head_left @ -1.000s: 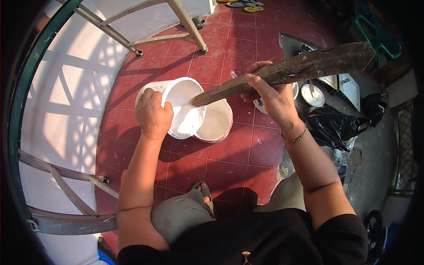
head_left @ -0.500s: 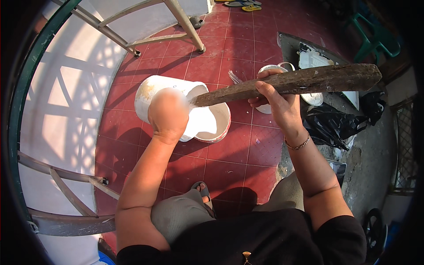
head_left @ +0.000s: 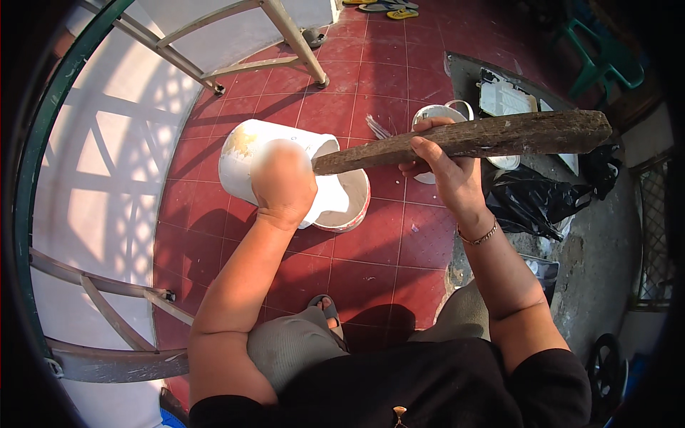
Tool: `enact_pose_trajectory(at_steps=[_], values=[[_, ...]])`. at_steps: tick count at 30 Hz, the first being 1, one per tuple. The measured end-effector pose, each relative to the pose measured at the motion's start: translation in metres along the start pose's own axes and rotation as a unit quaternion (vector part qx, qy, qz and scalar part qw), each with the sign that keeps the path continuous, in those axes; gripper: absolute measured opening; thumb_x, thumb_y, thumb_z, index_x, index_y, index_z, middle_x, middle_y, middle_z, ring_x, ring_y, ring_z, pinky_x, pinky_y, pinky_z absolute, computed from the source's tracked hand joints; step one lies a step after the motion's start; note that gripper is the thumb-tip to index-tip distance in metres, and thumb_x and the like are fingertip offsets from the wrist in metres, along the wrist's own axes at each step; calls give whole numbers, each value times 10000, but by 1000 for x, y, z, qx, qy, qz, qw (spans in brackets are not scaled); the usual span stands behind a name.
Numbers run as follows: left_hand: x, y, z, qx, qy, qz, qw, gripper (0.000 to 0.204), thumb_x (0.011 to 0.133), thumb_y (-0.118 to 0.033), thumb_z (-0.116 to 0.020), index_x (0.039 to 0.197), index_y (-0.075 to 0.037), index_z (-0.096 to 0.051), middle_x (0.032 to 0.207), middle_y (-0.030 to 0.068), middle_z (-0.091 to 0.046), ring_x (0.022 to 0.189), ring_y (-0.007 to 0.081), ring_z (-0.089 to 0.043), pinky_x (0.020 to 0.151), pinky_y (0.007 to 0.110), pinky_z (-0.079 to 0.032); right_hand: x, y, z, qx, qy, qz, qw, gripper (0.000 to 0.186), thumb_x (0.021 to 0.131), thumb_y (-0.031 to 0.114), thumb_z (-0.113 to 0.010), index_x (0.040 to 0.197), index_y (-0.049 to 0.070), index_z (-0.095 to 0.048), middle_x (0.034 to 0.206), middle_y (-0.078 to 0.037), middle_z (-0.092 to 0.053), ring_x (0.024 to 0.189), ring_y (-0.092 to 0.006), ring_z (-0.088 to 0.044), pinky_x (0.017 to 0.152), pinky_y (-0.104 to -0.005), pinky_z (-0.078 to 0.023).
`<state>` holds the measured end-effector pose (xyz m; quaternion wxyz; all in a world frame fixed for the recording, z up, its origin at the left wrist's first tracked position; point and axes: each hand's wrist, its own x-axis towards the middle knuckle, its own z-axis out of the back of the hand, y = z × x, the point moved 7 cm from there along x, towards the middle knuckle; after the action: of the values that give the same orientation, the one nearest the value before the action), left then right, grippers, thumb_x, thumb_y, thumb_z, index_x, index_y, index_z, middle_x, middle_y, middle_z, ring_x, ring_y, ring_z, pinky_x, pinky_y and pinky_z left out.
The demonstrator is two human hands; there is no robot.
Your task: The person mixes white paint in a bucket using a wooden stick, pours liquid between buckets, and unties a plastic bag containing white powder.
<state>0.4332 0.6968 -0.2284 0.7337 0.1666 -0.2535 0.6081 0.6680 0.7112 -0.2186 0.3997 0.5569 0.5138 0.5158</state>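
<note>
Over the red tiled floor [head_left: 371, 93], the left hand [head_left: 284, 184] has tipped its gripped white bucket [head_left: 250, 153] further onto the lower tub [head_left: 349, 203], so pouring has progressed, while the right hand [head_left: 446, 171] clasps the wooden stick [head_left: 485, 137].

The white bucket [head_left: 246, 153] looked like smooth plastic, matt and smeared with a yellowish stain near its base. The stick [head_left: 464, 139] was rough, weathered wood, dark and coarse-grained. The smaller tub [head_left: 349, 207] below had a pale, chalky coating inside. The floor [head_left: 357, 100] was of red tiles, dull with a faint sheen. A black bag [head_left: 531, 203] by the floor's right edge was glossy, crumpled plastic.
</note>
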Motion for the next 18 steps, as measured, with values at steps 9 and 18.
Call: enact_pose_trajectory(at_steps=[9,18], values=[[2,-18,-20,-49,58,-7,997,197,674,-71,-677,788,-16,-525,891,150,-507,622,325,-632,561,413,-531,-1,-6,4,24,-8,-15,1000,242,864,147,-643,1029,1,-543,808,-98,-636,633,-148,-652,531,-233,-523],[4,-38,-29,-37,74,-29,996,191,698,-100,-669,794,-13,-529,884,156,-515,585,303,-633,538,388,-535,-4,-14,10,56,-12,-32,998,227,870,127,-635,1030,0,-535,826,-104,-642,636,-154,-653,541,-244,-542]])
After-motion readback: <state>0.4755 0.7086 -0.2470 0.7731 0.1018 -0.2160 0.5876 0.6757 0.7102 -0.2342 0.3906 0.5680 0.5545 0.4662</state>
